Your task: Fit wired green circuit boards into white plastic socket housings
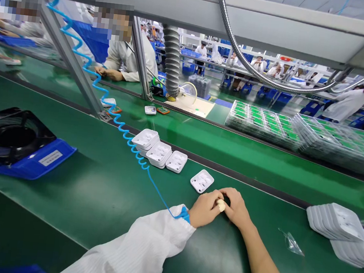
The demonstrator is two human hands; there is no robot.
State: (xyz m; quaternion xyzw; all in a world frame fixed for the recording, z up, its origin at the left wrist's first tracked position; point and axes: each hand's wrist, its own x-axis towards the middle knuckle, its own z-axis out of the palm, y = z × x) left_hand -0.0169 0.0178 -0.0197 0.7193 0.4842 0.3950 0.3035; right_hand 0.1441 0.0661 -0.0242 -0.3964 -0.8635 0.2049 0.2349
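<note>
Above the green worktop, my left hand [206, 208] and my right hand [236, 207] come together, the fingers of both closed. Between their fingertips shows a small, crumpled cream-coloured piece [221, 205]; whether it sits on a fingertip or is only pinched is unclear. A blue wrist strap [184, 214] with a coiled cord circles my left wrist. Just beyond the hands lies a single white square plastic housing [202, 181], its inner side up. Farther left, two short stacks of white housings [158, 152] stand beside another single housing [176, 161].
White housings [336, 222] are stacked at the right, near a clear plastic bag [293, 243]. A black fan [14, 135] rests in a blue tray at the left. Trays of green circuit boards [262, 121] stand across the belt [208, 140]. A blue coiled cord [100, 84] hangs down.
</note>
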